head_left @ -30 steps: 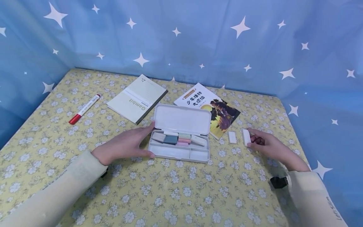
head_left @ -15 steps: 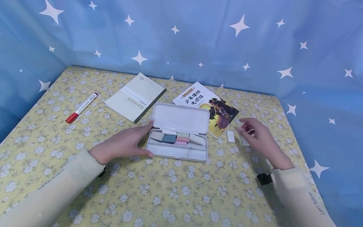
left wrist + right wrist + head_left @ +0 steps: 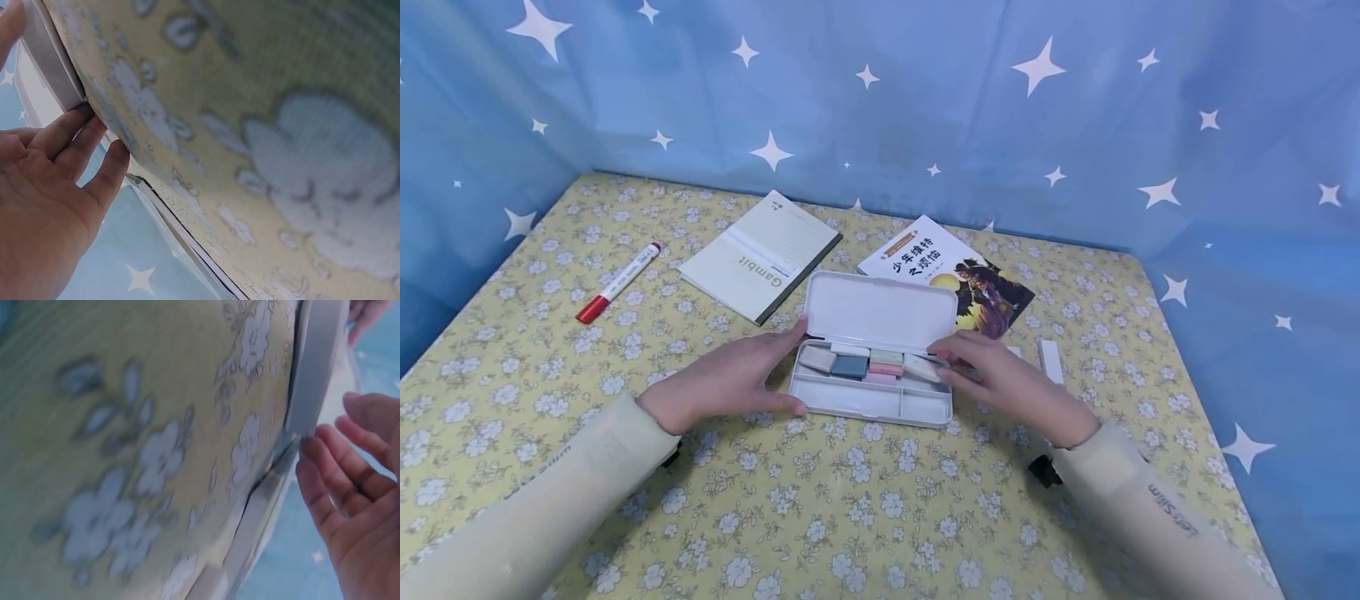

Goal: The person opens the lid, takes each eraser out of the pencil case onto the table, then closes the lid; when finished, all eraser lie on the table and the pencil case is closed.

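Observation:
A white pencil case (image 3: 846, 400) lies with its lid (image 3: 880, 308) raised. In its back compartment sit white, teal, green and pink eraser-like blocks (image 3: 850, 367). My left hand (image 3: 722, 379) spans the case's left end, thumb at the front corner and fingers at the back. Those fingers lie fairly straight against the case's end (image 3: 59, 59) in the left wrist view. My right hand (image 3: 1007, 379) is at the case's right end, fingertips over the slanted white eraser (image 3: 922, 367). The right wrist view shows its fingers loosely bent beside the case wall (image 3: 315, 369), with nothing visible between them.
To the right lies a white block (image 3: 1050, 360); another (image 3: 1015, 351) is mostly hidden behind my right hand. Behind the case are a notebook (image 3: 763, 258) and a picture-covered book (image 3: 917, 250). A red-capped marker (image 3: 619, 283) lies at left on the flowered tablecloth (image 3: 820, 517).
My right hand has left the white block at right, which stays on the table, and moved left to the case's right end. My left hand has stayed at the case.

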`<action>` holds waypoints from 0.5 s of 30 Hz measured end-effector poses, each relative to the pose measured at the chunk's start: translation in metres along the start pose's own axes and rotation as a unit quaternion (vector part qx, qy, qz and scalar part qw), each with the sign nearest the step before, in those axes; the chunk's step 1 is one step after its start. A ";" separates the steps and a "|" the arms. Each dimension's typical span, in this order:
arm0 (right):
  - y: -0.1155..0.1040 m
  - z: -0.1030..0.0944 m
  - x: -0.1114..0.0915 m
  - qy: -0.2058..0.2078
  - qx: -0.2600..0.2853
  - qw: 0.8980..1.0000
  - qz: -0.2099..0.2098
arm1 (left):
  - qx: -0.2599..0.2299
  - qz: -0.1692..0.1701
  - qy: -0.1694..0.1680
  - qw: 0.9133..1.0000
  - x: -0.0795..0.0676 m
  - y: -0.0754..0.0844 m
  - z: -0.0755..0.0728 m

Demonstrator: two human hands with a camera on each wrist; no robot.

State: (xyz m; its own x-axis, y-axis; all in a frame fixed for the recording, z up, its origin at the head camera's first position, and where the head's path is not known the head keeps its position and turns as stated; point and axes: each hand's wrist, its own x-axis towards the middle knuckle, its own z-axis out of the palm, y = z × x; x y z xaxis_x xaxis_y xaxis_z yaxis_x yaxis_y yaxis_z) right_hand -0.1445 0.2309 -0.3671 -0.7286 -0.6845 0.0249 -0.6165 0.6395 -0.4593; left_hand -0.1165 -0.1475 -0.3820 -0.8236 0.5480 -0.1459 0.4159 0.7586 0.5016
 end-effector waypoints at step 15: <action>-0.005 0.009 0.011 -0.020 -0.045 0.999 -0.024 | -0.011 0.001 0.000 1.000 0.001 -0.001 -0.001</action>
State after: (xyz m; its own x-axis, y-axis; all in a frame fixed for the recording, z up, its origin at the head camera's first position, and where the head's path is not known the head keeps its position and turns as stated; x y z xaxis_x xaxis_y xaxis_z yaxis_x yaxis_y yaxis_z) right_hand -0.1472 0.2167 -0.3725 -0.6859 -0.7277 0.0093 -0.6763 0.6327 -0.3772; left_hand -0.1179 -0.1484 -0.3819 -0.8228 0.5495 -0.1451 0.4087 0.7496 0.5207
